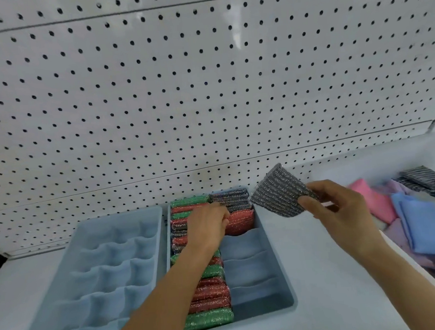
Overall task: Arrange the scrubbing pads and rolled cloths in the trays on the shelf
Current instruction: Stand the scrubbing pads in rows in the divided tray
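Note:
Two pale blue divided trays stand on the white shelf. The left tray (147, 213) has several empty cells. The right tray (284, 284) holds a column of red, green and grey glittery scrubbing pads (209, 289) on its left side, plus grey and red pads at the back of its right side. My left hand (210, 224) reaches into that tray, fingers curled onto a red pad (241, 222). My right hand (343, 207) pinches a grey scrubbing pad (277, 194) in the air, just right of the tray's back corner.
A pile of loose cloths (421, 228) in blue, pink and lilac, with some grey pads, lies at the right of the shelf. A white pegboard wall (206, 88) rises behind the trays. Bare shelf surface lies between the right tray and the pile.

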Available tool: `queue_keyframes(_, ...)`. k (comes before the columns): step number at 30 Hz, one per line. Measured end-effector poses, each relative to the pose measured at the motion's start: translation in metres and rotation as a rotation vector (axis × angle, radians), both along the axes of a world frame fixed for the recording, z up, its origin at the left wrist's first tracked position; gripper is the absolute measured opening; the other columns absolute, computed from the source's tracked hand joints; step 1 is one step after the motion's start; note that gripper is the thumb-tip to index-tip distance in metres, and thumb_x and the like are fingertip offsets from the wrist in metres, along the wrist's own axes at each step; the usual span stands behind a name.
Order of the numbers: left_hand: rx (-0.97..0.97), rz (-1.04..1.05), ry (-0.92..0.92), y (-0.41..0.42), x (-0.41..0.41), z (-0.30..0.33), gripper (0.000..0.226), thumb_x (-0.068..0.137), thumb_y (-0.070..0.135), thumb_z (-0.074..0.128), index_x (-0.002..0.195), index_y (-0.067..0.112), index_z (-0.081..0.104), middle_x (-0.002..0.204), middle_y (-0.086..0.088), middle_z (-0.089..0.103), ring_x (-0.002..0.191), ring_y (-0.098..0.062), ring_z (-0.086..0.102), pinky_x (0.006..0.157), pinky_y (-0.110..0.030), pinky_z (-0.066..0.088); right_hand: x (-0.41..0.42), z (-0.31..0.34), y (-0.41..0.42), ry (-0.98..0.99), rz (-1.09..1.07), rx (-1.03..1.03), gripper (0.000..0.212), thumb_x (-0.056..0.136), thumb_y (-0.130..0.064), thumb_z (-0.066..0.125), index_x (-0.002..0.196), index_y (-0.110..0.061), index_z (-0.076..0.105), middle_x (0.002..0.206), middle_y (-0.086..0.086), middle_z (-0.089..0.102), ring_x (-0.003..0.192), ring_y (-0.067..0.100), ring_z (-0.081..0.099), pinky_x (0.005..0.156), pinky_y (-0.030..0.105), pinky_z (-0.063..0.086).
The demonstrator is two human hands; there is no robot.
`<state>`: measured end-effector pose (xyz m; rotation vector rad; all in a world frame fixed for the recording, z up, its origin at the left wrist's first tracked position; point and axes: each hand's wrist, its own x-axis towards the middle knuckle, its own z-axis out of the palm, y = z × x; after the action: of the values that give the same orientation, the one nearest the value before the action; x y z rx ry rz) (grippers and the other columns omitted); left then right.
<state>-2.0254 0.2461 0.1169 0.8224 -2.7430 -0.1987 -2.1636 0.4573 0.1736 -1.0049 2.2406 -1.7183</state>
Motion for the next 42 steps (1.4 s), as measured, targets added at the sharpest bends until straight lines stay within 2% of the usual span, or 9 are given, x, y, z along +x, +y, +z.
queue_keyframes(6, 0.011, -0.04, -0.006, -0.022, 0.002, 0.003, 0.021, 0.087, 0.039, 0.066, 0.107, 0.034, 0.07, 0.11, 0.01, 0.059, 0.106, -0.014, 0.048, 0.091, -0.032, 0.035, 0.004, -0.007, -0.014, 0.04, 0.072, 0.057, 0.027, 0.08, -0.006, 0.072, 0.086, -0.031, 0.066, 0.082, -0.015, 0.07, 0.075, 0.009, 0.066, 0.074, 0.018, 0.052)
queue_keyframes(11, 0.244, -0.045, 0.06, -0.039, 0.007, 0.001, 0.014, 0.081, 0.026, 0.075, 0.094, 0.022, 0.074, 0.094, 0.006, 0.063, 0.093, -0.018, 0.052, 0.081, -0.036, 0.046, 0.016, -0.025, -0.05, 0.113, 0.199, 0.177, 0.02, 0.079, -0.013, 0.074, 0.082, -0.029, 0.063, 0.078, -0.015, 0.067, 0.077, 0.007, 0.063, 0.077, 0.022, 0.052)
queue_keyframes(14, 0.325, -0.081, 0.041, -0.046, 0.008, 0.004, 0.011, 0.083, 0.017, 0.073, 0.093, 0.018, 0.076, 0.097, 0.003, 0.066, 0.094, -0.018, 0.055, 0.087, -0.04, 0.048, 0.019, -0.041, -0.068, 0.405, 0.143, 0.362, 0.021, 0.075, -0.023, 0.077, 0.085, -0.035, 0.063, 0.08, -0.017, 0.059, 0.08, 0.011, 0.057, 0.067, 0.023, 0.044)
queue_keyframes(17, 0.364, -0.121, 0.057, -0.047, 0.011, 0.009, 0.013, 0.084, 0.02, 0.073, 0.096, 0.018, 0.077, 0.1, 0.001, 0.067, 0.095, -0.015, 0.057, 0.087, -0.029, 0.045, 0.018, -0.052, -0.077, 0.75, 0.142, 0.353, 0.03, 0.057, -0.013, 0.087, 0.076, -0.024, 0.065, 0.07, -0.012, 0.059, 0.069, 0.016, 0.056, 0.058, 0.019, 0.037)
queue_keyframes(24, 0.368, -0.12, 0.054, -0.047, 0.015, 0.007, 0.017, 0.087, 0.023, 0.069, 0.102, 0.018, 0.075, 0.108, 0.004, 0.067, 0.095, -0.005, 0.051, 0.086, -0.023, 0.039, 0.016, -0.061, -0.085, 1.004, 0.075, 0.288, 0.025, 0.061, -0.001, 0.076, 0.07, -0.016, 0.059, 0.067, -0.003, 0.055, 0.065, 0.022, 0.052, 0.052, 0.03, 0.043)
queue_keyframes(29, 0.488, -0.118, 0.086, -0.042, 0.022, 0.011, 0.041, 0.095, 0.048, 0.047, 0.093, 0.015, 0.072, 0.099, 0.001, 0.067, 0.09, -0.012, 0.06, 0.088, -0.037, 0.048, 0.021, -0.067, -0.087, 1.078, 0.06, 0.302, 0.028, 0.059, 0.002, 0.073, 0.072, -0.016, 0.055, 0.068, -0.002, 0.053, 0.065, 0.022, 0.05, 0.055, 0.031, 0.041)
queue_keyframes(32, 0.643, -0.124, 0.178, -0.032, 0.029, 0.022, 0.043, 0.086, 0.058, 0.055, 0.108, 0.024, 0.07, 0.106, 0.012, 0.066, 0.097, -0.001, 0.059, 0.09, -0.024, 0.047, 0.02, -0.067, -0.088, 1.063, 0.057, 0.306, 0.028, 0.059, 0.001, 0.072, 0.073, -0.016, 0.055, 0.068, -0.002, 0.052, 0.065, 0.022, 0.048, 0.055, 0.031, 0.04)
queue_keyframes(38, 0.334, -0.095, 0.104, -0.023, 0.023, 0.014, 0.031, 0.082, 0.03, 0.074, 0.112, 0.026, 0.068, 0.113, 0.007, 0.065, 0.103, -0.012, 0.058, 0.09, -0.026, 0.044, 0.026, -0.066, -0.087, 1.081, 0.071, 0.306, 0.01, 0.072, -0.008, 0.052, 0.074, -0.017, 0.053, 0.07, -0.003, 0.052, 0.069, 0.022, 0.048, 0.059, 0.03, 0.038)
queue_keyframes(42, 0.147, -0.083, -0.012, -0.017, 0.019, 0.007, 0.035, 0.079, 0.04, 0.074, 0.11, 0.027, 0.068, 0.108, 0.008, 0.061, 0.102, -0.013, 0.054, 0.092, -0.033, 0.042, 0.02, -0.078, -0.087, 0.988, 0.109, 0.387, 0.021, 0.064, -0.008, 0.079, 0.071, -0.02, 0.063, 0.068, -0.005, 0.058, 0.066, 0.022, 0.055, 0.053, 0.03, 0.045)
